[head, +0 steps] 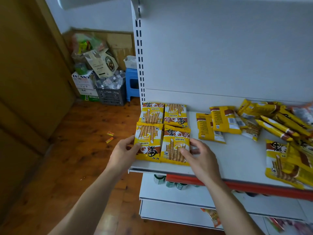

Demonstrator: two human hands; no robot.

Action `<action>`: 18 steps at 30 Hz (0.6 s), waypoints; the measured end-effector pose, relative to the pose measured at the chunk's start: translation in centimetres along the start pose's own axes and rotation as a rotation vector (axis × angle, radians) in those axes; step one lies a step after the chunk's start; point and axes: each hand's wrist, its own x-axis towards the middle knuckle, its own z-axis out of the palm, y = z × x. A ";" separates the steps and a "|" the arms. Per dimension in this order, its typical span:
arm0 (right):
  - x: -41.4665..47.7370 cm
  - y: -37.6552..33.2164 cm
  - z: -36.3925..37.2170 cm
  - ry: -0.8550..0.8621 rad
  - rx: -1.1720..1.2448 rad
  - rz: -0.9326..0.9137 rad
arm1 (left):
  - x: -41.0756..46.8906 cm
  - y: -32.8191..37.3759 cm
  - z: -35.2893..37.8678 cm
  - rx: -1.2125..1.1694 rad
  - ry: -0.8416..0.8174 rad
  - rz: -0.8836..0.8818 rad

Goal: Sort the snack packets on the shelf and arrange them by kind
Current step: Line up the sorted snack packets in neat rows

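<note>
Snack packets (149,141) — far heap (288,119) partly off-frame

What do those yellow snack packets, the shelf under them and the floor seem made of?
Snack packets: probably thin glossy plastic film; creased, with light glints. Shelf: likely painted metal, smooth white, with a slotted upright. Floor: wood boards, reddish brown, showing knots and grain.
</note>
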 end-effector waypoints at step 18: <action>0.5 0.1 1.0 0.071 0.050 0.047 | 0.7 -0.1 0.2 0.148 -0.067 0.070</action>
